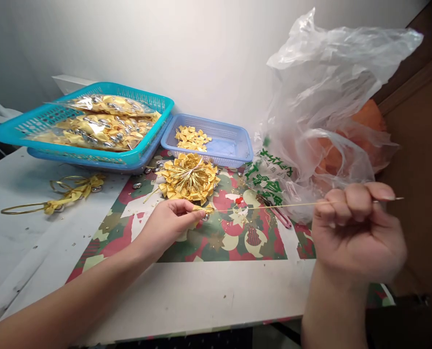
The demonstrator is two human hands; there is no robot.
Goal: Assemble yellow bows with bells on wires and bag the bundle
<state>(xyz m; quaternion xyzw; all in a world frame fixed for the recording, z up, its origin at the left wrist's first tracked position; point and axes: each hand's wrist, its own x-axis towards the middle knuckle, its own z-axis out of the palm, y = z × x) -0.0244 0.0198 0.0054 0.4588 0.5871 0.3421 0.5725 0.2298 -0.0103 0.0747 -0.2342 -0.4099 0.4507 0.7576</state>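
Note:
My left hand (170, 220) pinches a small yellow ribbon flower (205, 209) with a silvery bell-like piece under it. From the flower a pale yellow thread (266, 207) runs taut to the right. My right hand (357, 230) is raised and closed, holding a needle (397, 198) between thumb and finger, with the thread passing under its curled fingers. Just behind my left hand lies a round bundle of yellow ribbon flowers (189, 178) with gold cords gathered at its middle. On the left, a few ribbon pieces with gold cord loops (73, 194) lie on the table.
A turquoise basket (157, 99) holds clear bags of ribbon pieces. Beside it, a blue basket (233, 133) has loose yellow pieces. A crumpled plastic bag (332, 87) stands at the right. Pink-handled snips (283, 218) and a red bit (239, 200) lie on the patterned sheet (216, 245).

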